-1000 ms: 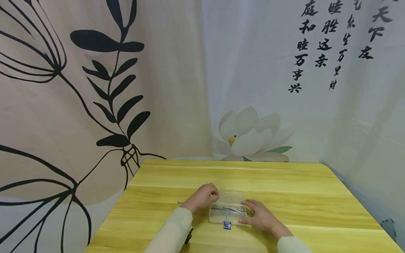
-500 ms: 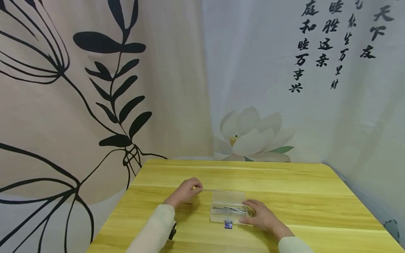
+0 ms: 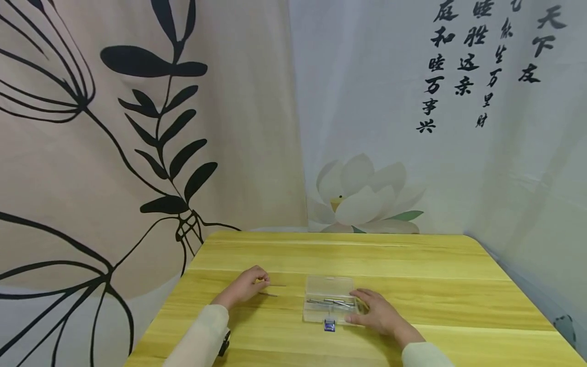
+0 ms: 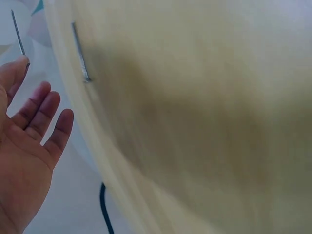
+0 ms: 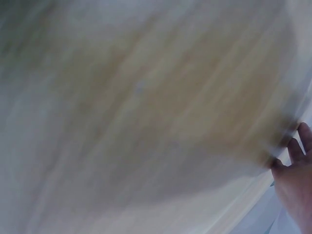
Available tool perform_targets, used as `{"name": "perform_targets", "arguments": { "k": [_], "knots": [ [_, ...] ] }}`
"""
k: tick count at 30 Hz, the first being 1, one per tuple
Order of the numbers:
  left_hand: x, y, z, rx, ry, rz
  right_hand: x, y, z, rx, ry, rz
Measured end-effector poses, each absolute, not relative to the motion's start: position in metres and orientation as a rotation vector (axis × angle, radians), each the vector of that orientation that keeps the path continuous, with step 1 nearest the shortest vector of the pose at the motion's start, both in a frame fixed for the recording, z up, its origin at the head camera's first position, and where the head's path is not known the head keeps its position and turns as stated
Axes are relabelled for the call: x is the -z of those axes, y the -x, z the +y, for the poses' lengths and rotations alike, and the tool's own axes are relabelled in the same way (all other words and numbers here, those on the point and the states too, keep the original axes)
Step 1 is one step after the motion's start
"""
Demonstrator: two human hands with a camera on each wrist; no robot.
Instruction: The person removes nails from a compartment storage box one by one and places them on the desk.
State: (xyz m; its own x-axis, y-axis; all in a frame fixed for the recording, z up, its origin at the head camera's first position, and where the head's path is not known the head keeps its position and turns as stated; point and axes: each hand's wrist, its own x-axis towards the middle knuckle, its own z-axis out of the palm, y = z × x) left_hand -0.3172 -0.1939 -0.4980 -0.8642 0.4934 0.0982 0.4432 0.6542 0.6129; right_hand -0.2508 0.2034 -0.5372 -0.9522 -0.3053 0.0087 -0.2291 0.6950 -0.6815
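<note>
My left hand pinches a thin metal nail between thumb and index finger, its other fingers loosely spread. The nail points rightward above the table in the head view. Below it, a second nail with a flat head lies on the wood. A clear plastic box stands to the right, its lid tipped open to the back. Several nails lie across the box, and a blue latch sticks out at its front. With thumb and fingers, my right hand grips the box's right side.
The yellow wooden table reaches back to a printed curtain. A dark cord hangs past the table edge in the left wrist view. The right wrist view is blurred.
My left hand has carried the nail from above the box out to the left, over the nail lying on the table. The right hand stays at the box.
</note>
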Motion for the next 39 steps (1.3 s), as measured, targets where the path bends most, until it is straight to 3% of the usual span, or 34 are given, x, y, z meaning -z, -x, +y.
{"name": "perform_targets", "arguments": {
  "k": [15,39],
  "knots": [
    [0.513,0.31,-0.223,-0.965,-0.791,2.823,0.538,0.252,0.203,1.075,0.436,2.81],
    [0.523,0.31,-0.223,-0.924,-0.692,2.85,0.537,0.249,0.202,1.09,0.444,2.807]
  ]
}}
